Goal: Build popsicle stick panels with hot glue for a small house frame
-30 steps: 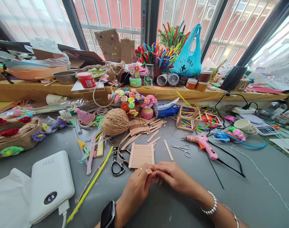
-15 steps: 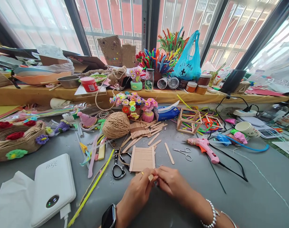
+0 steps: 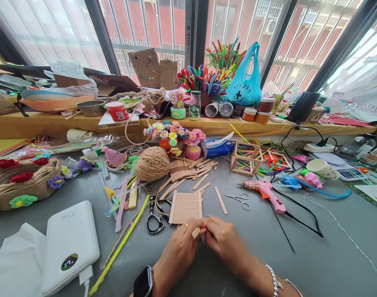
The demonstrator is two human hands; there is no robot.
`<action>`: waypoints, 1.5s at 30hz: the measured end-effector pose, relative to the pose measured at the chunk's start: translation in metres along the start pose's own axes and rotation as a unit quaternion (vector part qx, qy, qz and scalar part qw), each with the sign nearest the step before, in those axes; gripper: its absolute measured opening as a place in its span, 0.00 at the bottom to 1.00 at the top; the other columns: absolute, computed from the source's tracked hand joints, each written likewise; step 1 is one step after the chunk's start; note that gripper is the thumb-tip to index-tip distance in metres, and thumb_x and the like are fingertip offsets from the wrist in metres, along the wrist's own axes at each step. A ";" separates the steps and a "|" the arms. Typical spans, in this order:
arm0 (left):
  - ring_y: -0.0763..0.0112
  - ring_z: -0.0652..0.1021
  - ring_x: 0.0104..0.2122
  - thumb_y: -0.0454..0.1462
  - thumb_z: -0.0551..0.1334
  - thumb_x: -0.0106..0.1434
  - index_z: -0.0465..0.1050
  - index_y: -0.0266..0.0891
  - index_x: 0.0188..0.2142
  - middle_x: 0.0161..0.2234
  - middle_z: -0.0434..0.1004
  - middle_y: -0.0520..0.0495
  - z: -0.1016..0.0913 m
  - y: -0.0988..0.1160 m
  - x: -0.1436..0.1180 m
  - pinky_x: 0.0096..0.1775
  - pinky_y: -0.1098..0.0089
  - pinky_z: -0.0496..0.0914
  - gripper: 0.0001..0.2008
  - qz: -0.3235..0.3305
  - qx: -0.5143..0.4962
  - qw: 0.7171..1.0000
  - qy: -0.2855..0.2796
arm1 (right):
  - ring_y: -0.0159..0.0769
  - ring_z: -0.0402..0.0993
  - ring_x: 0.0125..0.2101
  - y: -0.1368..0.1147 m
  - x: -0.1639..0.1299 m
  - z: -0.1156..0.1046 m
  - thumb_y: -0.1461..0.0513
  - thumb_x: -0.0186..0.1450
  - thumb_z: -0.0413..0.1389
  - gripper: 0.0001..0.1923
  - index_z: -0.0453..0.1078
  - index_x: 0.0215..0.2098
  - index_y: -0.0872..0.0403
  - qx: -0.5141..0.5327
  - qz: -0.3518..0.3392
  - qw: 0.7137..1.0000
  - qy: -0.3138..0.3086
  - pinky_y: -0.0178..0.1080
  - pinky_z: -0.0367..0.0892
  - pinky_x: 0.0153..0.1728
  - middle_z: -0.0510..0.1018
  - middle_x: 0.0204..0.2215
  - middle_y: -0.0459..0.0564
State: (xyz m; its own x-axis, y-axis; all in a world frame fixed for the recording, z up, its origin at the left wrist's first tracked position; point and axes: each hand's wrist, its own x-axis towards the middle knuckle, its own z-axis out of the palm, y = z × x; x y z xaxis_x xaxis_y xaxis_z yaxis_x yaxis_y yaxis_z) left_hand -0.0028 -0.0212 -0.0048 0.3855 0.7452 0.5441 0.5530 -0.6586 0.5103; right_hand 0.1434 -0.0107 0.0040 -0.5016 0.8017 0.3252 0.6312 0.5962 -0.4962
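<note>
Across a grey tabletop (image 3: pixel 300 255) under tall barred windows, craft clutter everywhere, with a yellow wooden shelf (image 3: pixel 36 121) along the far side. Near the front edge, left hand (image 3: pixel 179 247) and right hand (image 3: pixel 224 239) meeting fingertip to fingertip, both pinched shut on a small flat wooden stick (image 3: pixel 196 232). Just beyond the knuckles, a square panel of glued wooden sticks (image 3: pixel 185 203), flat on the surface. Left of that, black-handled scissors (image 3: pixel 153 218); further back, a ball of tan twine (image 3: pixel 151 163) and loose sticks. To the right, small silver scissors (image 3: pixel 239 199), a pink glue gun (image 3: pixel 265 192) with black cord trailing, an open wooden stick cube (image 3: pixel 246 159). At far left, a white power bank (image 3: pixel 67 243). Bare grey surface open at front right, well apart from the cord.
</note>
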 end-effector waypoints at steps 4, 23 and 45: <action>0.72 0.74 0.27 0.30 0.44 0.63 0.63 0.39 0.35 0.28 0.72 0.48 0.001 0.000 0.001 0.29 0.74 0.69 0.11 0.011 0.023 1.000 0.008 | 0.32 0.66 0.23 0.003 0.001 0.002 0.66 0.62 0.43 0.12 0.68 0.28 0.56 0.010 0.022 1.000 0.006 0.32 0.60 0.24 0.72 0.23 0.49; 0.74 0.70 0.26 0.31 0.44 0.64 0.61 0.40 0.35 0.26 0.67 0.51 -0.006 0.005 -0.001 0.30 0.75 0.66 0.09 0.007 -0.051 0.999 0.009 | 0.24 0.64 0.18 0.016 0.011 -0.013 0.56 0.54 0.57 0.12 0.68 0.26 0.58 0.550 0.187 0.802 -0.141 0.29 0.59 0.21 0.72 0.21 0.44; 0.73 0.71 0.23 0.32 0.43 0.64 0.62 0.40 0.30 0.25 0.70 0.49 -0.003 0.002 0.003 0.25 0.74 0.67 0.11 -0.004 0.032 0.999 -0.007 | 0.29 0.65 0.24 0.005 0.005 -0.005 0.69 0.59 0.48 0.11 0.70 0.25 0.55 0.163 0.001 0.986 -0.016 0.29 0.58 0.26 0.72 0.21 0.45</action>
State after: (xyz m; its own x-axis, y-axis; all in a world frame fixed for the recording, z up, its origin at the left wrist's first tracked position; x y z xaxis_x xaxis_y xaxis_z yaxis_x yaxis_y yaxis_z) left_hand -0.0030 -0.0211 -0.0003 0.3908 0.7526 0.5300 0.6024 -0.6445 0.4709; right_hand 0.1470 -0.0032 0.0068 -0.5222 0.7982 0.3002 0.4113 0.5441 -0.7313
